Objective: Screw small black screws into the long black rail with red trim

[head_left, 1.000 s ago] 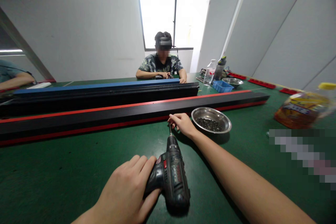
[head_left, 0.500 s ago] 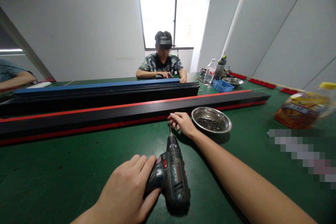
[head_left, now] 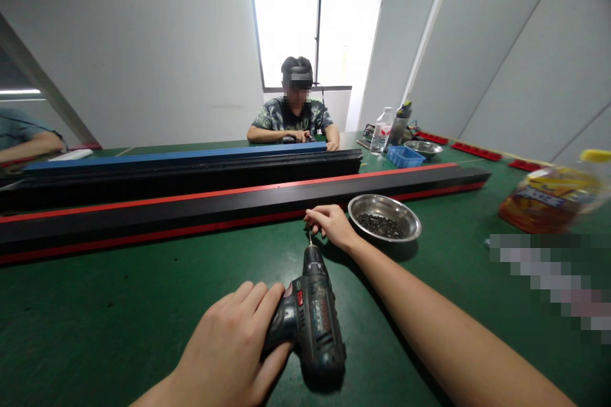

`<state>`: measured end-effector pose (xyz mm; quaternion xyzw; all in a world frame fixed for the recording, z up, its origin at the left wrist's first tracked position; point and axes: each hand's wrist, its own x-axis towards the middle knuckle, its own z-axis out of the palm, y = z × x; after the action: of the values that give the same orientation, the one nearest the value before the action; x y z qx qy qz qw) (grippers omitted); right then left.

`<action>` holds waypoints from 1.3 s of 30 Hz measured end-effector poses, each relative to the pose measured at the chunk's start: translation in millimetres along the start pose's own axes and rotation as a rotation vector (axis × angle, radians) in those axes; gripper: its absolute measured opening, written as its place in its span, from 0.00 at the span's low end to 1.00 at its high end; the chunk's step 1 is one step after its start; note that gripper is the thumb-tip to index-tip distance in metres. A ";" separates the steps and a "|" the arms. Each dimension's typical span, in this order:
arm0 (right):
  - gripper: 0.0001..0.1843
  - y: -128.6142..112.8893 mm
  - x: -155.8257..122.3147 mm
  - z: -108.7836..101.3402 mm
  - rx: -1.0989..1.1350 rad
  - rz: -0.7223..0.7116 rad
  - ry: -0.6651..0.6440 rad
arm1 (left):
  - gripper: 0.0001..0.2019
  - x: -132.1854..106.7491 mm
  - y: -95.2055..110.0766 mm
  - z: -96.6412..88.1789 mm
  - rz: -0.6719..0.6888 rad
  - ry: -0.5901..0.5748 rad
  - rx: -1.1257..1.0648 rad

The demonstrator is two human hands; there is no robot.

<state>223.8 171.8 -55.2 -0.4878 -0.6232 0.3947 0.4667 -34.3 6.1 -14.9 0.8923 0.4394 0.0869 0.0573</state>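
Observation:
My left hand is wrapped round the handle of a dark cordless drill, which lies on its side with its bit pointing away from me. At the tip of the bit, my right hand has its fingers pinched together; what is between them, probably something small, is too tiny to name. Just right of that hand stands a round metal bowl with many small dark screws in it. Behind the fingers runs a long black bar with red edges.
Further back lie a blue bar and black bars. A co-worker sits across the green table. A water bottle, a blue basket and another metal bowl stand back right; a jug of amber liquid is at right.

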 end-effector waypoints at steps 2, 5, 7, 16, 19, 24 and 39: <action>0.20 0.0 0.3 0.0 -0.001 0.002 0.000 | 0.22 -0.7 0.5 0.7 -0.007 0.000 0.010; 0.19 -0.2 0.3 1.0 -0.018 0.012 0.019 | 0.23 -2.7 1.5 3.6 -0.034 0.013 0.045; 0.17 -0.3 -0.2 1.9 -0.050 0.028 0.064 | 0.23 -2.8 2.1 5.9 -0.058 0.027 0.074; 0.12 2.7 -3.6 -0.1 -0.164 0.016 0.113 | 0.22 12.5 -0.5 8.3 -0.151 0.038 0.256; 0.12 2.3 -3.6 0.1 -0.174 0.002 0.104 | 0.21 12.5 -0.6 7.8 -0.145 0.046 0.279; 0.11 1.9 -2.6 1.1 -0.183 0.010 0.090 | 0.21 9.8 -1.5 8.2 -0.144 0.053 0.287; 0.12 6.1 -1.1 0.4 -0.219 0.011 0.066 | 0.20 13.3 -5.6 4.3 -0.135 0.019 0.251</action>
<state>225.0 172.0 -61.4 -0.5519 -0.6445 0.3103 0.4286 -29.8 19.9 -18.7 0.8601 0.5061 0.0354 -0.0532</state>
